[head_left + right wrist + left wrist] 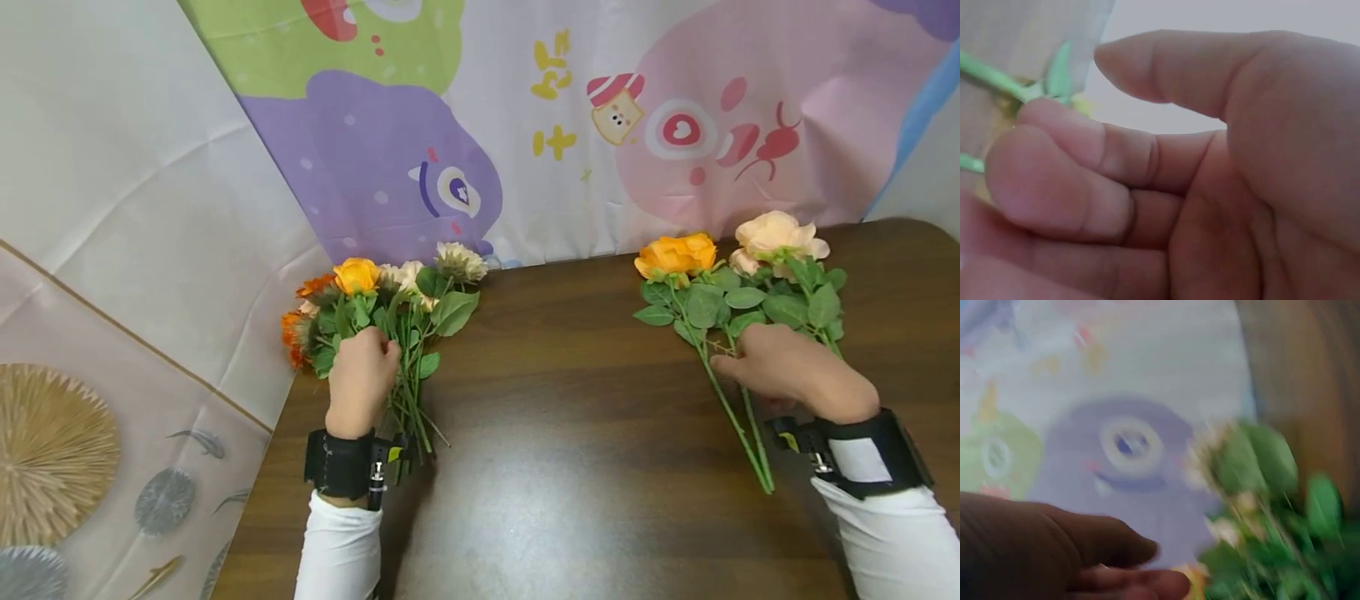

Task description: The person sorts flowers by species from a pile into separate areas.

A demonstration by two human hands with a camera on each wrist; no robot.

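In the head view my left hand (363,377) is over a bunch of artificial flowers (408,333) with orange, yellow and cream blooms. The blurred left wrist view shows its thumb and fingertips near each other, with no stem visible between them. My right hand (791,367) is over the stems of an orange-yellow flower (678,254) and a pale peach flower (778,237). In the right wrist view its thumb is apart from the loosely bent fingers (1054,181), and nothing is in the palm. A green stem (988,75) shows beyond the fingertips.
The flowers lie on a dark brown wooden table (540,417). Behind it hangs a cartoon-printed cloth (525,183). On the left is a pale patterned curtain (150,292). Each wrist wears a black strap (337,462).
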